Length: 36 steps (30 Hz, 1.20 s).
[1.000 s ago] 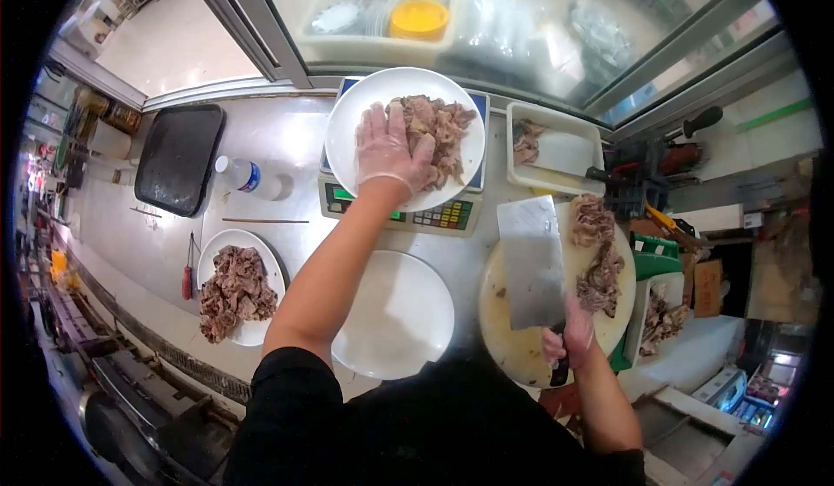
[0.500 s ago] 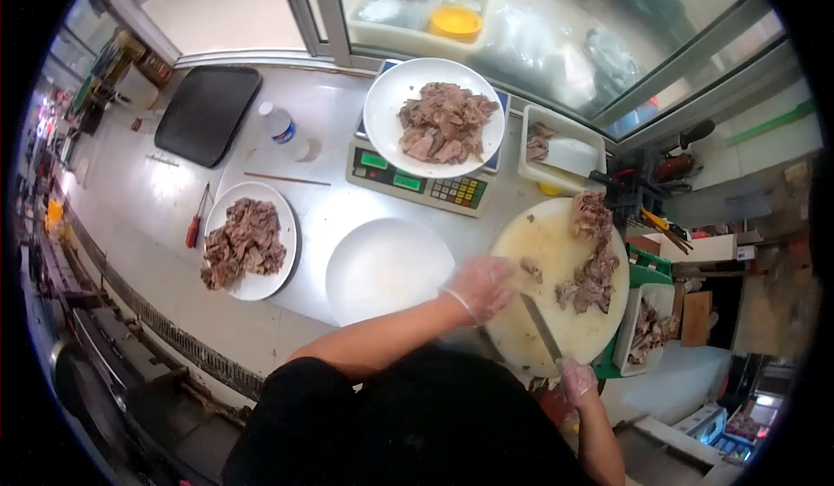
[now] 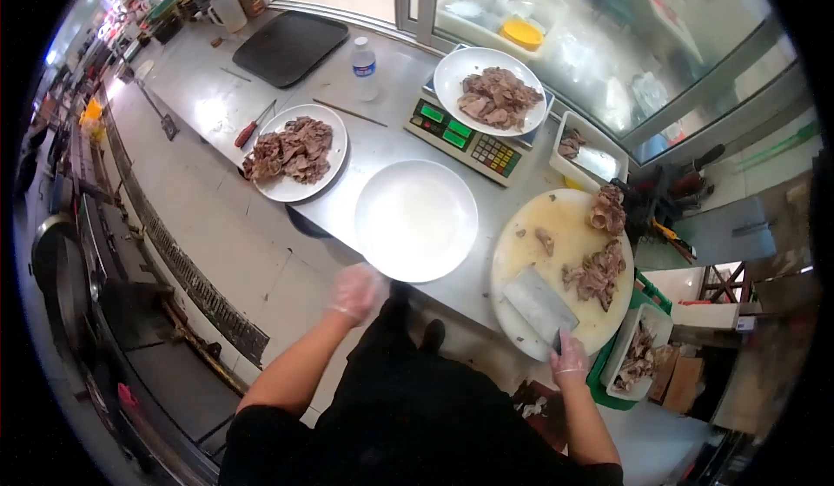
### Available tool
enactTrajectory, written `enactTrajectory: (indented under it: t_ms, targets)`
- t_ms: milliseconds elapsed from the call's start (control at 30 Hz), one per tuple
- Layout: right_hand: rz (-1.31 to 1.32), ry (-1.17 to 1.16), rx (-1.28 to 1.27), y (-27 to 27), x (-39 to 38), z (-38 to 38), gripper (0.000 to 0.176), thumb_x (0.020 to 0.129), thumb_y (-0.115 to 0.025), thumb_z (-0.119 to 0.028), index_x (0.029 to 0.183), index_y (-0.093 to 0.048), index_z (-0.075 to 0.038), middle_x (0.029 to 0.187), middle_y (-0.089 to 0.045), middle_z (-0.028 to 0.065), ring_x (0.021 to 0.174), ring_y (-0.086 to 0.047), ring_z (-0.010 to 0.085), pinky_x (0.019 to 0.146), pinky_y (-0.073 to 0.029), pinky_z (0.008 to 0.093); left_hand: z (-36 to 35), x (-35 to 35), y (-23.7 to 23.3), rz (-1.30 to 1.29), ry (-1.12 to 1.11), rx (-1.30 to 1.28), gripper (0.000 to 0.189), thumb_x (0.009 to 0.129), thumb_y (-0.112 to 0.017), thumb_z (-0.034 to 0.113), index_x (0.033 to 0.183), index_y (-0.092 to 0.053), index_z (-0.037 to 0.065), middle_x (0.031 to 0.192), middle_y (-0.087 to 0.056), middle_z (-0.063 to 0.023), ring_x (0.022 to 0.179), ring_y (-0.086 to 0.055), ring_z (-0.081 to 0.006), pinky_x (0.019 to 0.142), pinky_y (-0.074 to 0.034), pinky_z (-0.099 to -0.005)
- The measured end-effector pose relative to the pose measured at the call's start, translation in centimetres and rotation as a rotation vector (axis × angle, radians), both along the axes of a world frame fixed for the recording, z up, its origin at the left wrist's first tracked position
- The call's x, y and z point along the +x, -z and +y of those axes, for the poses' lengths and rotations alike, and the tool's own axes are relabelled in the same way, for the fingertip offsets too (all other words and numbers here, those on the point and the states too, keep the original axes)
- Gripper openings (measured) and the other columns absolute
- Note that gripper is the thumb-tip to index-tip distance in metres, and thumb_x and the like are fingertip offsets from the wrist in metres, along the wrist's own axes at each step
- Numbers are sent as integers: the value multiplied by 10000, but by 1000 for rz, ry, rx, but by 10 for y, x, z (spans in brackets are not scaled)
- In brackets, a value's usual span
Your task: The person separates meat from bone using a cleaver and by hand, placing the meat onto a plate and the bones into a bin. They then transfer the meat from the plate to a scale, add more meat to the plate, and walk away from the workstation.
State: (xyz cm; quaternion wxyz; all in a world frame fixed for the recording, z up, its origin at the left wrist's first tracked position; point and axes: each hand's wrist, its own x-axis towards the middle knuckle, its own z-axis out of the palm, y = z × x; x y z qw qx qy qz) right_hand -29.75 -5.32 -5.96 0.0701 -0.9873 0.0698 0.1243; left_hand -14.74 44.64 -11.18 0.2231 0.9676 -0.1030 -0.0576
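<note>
My right hand [image 3: 569, 357], in a clear plastic glove, is closed round the dark handle of a cleaver [image 3: 537, 300]. The broad blade lies flat over the round cutting board [image 3: 521, 224]. On that board are a pile of sliced cooked meat [image 3: 598, 275], a larger meat chunk [image 3: 607, 210] and a few scraps. My left hand [image 3: 354, 293], also gloved and slightly blurred, is off the counter's front edge, just below the rim of a bare white plate [image 3: 417, 221]. Its fingers look loosely extended, and nothing shows in them.
A digital scale [image 3: 460, 143] bears a plate of meat [image 3: 498, 98]. Another meat-laden plate [image 3: 334, 152] overhangs the front edge. Behind are a bottle [image 3: 364, 71], a chopstick [image 3: 349, 112] and a black tray [image 3: 291, 47]. Bins [image 3: 638, 356] [image 3: 591, 152] flank the board.
My left hand has moved from the board leftward to below the bare plate. The cleaver has turned from edge-on to flat on the board, still in my right hand. The view has shifted left.
</note>
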Motion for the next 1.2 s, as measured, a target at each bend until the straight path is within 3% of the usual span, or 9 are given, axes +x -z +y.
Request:
enactTrajectory:
  t_ms: [233,300,400,467,600,667,833,1000,1200]
  targets:
    - [50,-100,-88,-47,81,110,476,800,-698,-225,1245,-596,-88,1080,-632,196,1009,-586,377,905,-486,464,190,-168,52,515,-1014,227,341,874,-555,288,1078,-676,43,1094,-651,-229,1037,-607,-399,929,-473,-485]
    - [-43,-244,45,-35,103,175,387,821,-687,-260,1163,-633,-86,1071,-637,185,993,-588,376,899,-490,458,302,-260,201,693,-902,389,355,898,-533,318,1088,-681,57,1131,-645,-221,1086,-594,-398,962,-459,-482]
    - [26,-373,162,-35,141,313,333,867,-644,-370,1083,-673,-118,971,-652,194,924,-620,377,833,-505,490,326,-297,191,722,-723,404,367,919,-532,337,1136,-675,78,1174,-642,-205,1128,-589,-387,972,-464,-471]
    - [173,-520,313,-52,159,411,324,875,-640,-380,1058,-681,-116,977,-657,207,929,-629,393,824,-509,487,349,-314,224,681,-850,318,381,931,-538,351,1182,-663,93,1241,-621,-182,1185,-567,-360,995,-461,-445]
    - [118,-669,233,-37,184,555,335,864,-666,-369,1076,-704,-111,979,-680,185,911,-641,382,818,-516,467,407,-243,116,971,-1101,-35,437,897,-592,385,1235,-645,115,1317,-576,-181,1232,-531,-347,1040,-433,-430]
    - [132,-759,233,-33,206,614,345,868,-660,-378,1076,-704,-107,985,-680,190,923,-640,386,822,-514,471,450,-243,139,755,-1107,13,405,868,-619,368,1175,-679,110,1235,-627,-191,1147,-592,-361,992,-476,-429]
    - [23,-787,305,-30,266,736,300,891,-639,-383,973,-666,-96,887,-664,212,852,-633,418,747,-505,501,573,-173,81,743,-1236,-120,333,846,-608,322,1060,-721,94,1123,-675,-185,1060,-637,-367,939,-510,-421]
    - [223,-747,176,-26,359,877,299,887,-650,-374,932,-647,-78,864,-649,236,859,-619,437,746,-495,512,692,-135,97,759,-1304,-116,342,853,-563,349,1038,-728,114,1111,-676,-185,1047,-639,-367,921,-505,-438]
    - [363,-1168,12,-1,515,1149,327,896,-628,-398,1012,-662,-94,969,-644,230,953,-616,409,819,-496,495,823,-161,129,949,-1451,-159,362,852,-542,341,1002,-724,66,1108,-664,-216,1057,-622,-394,926,-482,-481]
